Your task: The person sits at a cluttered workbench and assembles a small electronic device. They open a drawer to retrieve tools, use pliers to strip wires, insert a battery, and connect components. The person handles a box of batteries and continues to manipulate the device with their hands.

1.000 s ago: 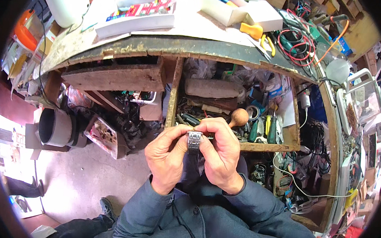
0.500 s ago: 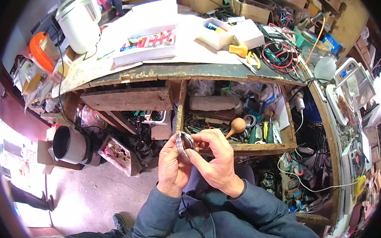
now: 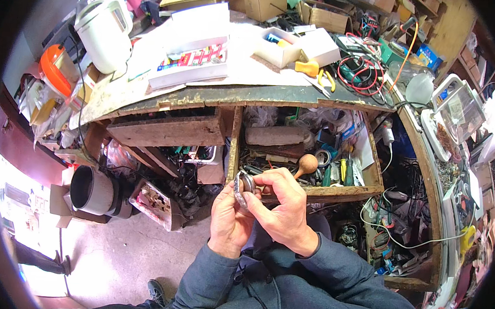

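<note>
Between my hands is what looks like a wristwatch [image 3: 238,192] with a shiny silver band, its loop standing on edge above my lap. The fingers and thumb of my left hand [image 3: 230,223] are closed around its left and lower side. My right hand [image 3: 281,206] pinches its right side, thumb in front and the index finger curled behind. Fingers cover much of it, so its face cannot be made out. Just beyond my right hand, a round-headed wooden tool [image 3: 308,164] leans at the front of the open drawer [image 3: 335,191].
Screwdrivers [image 3: 349,172] and plastic bags fill the drawer. On the bench [image 3: 245,93] are a white box of small packets [image 3: 193,76], yellow-handled pliers [image 3: 326,80], coiled test leads [image 3: 364,71] and a white kettle [image 3: 104,35]. A dark pot [image 3: 91,190] and a carton [image 3: 158,204] stand at lower left.
Both hands and the wristwatch have shifted slightly to the right, the left hand most. The silver loop has turned a little. My grip stays the same.
</note>
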Demonstrator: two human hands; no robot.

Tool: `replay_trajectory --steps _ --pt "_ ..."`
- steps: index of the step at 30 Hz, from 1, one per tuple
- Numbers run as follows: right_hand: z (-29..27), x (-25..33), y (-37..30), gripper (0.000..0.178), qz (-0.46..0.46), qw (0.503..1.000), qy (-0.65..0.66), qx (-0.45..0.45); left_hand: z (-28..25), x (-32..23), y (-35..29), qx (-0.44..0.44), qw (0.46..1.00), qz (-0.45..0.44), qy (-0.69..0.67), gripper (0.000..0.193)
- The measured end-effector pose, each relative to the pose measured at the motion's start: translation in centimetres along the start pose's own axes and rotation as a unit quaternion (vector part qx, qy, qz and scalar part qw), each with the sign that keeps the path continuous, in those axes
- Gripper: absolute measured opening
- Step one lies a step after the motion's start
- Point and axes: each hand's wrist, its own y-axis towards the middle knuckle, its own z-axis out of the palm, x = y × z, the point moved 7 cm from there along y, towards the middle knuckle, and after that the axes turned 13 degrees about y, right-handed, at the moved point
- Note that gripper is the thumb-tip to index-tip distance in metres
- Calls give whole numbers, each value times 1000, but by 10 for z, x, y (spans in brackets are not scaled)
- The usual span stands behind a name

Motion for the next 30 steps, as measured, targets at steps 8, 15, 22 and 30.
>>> replay_trajectory --steps 8,15,22,30 --pt "0 -16 1 17 25 998 62 4 4 -26 -8 -76 938 202 270 23" --pt "2 -26 12 21 -16 995 53 83 13 -58 -19 -80 687 371 620 24" --pt "15 -26 12 24 -95 983 -62 147 -15 -50 -16 -70 696 346 625 22" --pt "16 -25 11 23 -103 983 -63 141 11 -73 -25 4 634 341 694 38"
